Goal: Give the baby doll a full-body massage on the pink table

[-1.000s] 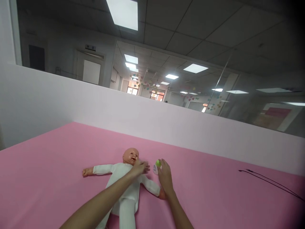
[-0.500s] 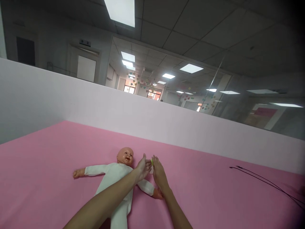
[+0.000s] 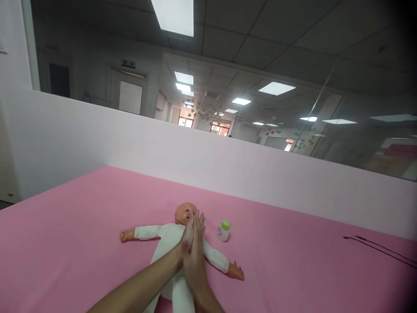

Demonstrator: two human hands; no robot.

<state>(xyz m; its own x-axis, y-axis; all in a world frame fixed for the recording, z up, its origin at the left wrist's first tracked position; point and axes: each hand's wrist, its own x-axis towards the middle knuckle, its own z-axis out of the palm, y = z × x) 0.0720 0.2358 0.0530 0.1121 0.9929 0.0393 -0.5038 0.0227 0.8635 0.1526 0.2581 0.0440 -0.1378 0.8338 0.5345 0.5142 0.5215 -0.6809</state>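
Note:
A baby doll (image 3: 169, 237) in a white suit lies on its back, arms spread out to both sides. Over its chest and shoulder, my left hand (image 3: 188, 234) and my right hand (image 3: 196, 241) are pressed palm to palm, fingers stretched out. Part of the doll's face and its upper chest are hidden behind them. Neither hand shows anything in its fingers. To their right stands a small clear jar (image 3: 223, 231) with a green lid and a purple label, upright and untouched, just above the doll's outstretched arm.
The pink surface (image 3: 276, 256) ends at a low white wall (image 3: 211, 161) at the back, with a glass pane above it. Thin black cables (image 3: 378, 248) lie at the right.
My hands have moved left from the jar and come together over the doll. The jar, earlier between my hands, now stands free. The view has shifted slightly left.

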